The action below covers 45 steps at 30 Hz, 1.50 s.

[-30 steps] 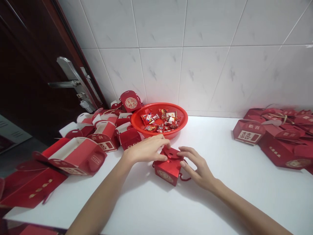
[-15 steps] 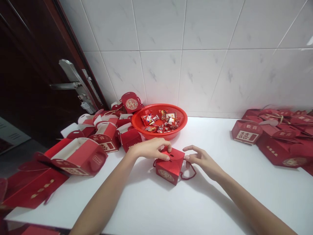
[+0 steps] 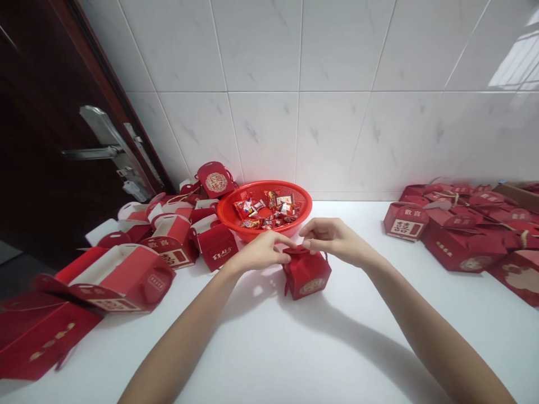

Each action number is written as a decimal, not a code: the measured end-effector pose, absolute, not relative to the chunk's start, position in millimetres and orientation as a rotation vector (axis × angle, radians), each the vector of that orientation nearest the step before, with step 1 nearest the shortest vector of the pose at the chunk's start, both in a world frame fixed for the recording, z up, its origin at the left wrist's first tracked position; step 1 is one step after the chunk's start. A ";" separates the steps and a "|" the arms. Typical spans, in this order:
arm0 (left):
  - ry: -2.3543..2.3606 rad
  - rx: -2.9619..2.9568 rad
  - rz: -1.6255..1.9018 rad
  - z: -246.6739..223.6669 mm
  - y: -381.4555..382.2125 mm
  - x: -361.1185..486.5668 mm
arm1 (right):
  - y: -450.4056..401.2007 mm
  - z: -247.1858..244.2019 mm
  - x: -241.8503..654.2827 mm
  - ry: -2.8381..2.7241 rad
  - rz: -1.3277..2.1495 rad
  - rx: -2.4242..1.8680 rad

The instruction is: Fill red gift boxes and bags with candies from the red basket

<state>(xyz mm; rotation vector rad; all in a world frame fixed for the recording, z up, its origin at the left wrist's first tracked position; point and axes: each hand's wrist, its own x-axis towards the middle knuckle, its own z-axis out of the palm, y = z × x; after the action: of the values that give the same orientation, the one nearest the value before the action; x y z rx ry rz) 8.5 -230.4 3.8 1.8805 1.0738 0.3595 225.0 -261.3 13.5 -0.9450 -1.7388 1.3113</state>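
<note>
A small red gift box (image 3: 309, 276) with a gold patterned label sits on the white table in front of me. Its top is partly covered by my fingers, and a cord shows at its right side. My left hand (image 3: 266, 250) pinches the upper left edge with thumb and finger. From the right, my right hand (image 3: 339, 241) grips the top with curled fingers. Right behind the box stands a red plastic basket (image 3: 227, 216) holding several wrapped candies (image 3: 269, 210).
Several open red and white boxes (image 3: 126, 275) crowd the left of the white table (image 3: 269, 359). Closed red boxes (image 3: 463, 247) are grouped on the right. A tiled wall (image 3: 337, 140) rises behind, and a dark door with a metal handle (image 3: 95, 152) is at the left.
The gift box has turned and its top, flat before, is now raised under my fingers. My right hand has moved from beside the box onto its top. The view has shifted slightly right.
</note>
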 end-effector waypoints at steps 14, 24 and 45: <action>0.690 1.293 0.661 21.9 -228.8 -5.2 | -244.8 -4.7 210.6 -1.902 1.470 -1.120; 0.712 1.574 1.070 12.7 -249.8 23.1 | -262.0 15.9 205.3 -1.556 1.427 -0.913; 0.712 2.402 1.037 21.4 -262.1 7.5 | -288.6 41.7 283.4 -1.267 0.957 -1.043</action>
<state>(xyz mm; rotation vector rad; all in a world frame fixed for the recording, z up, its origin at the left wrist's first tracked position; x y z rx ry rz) 7.5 -262.1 21.4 2.4016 0.7120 1.0369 283.4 -288.6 41.7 -1.0432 -1.2666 0.9570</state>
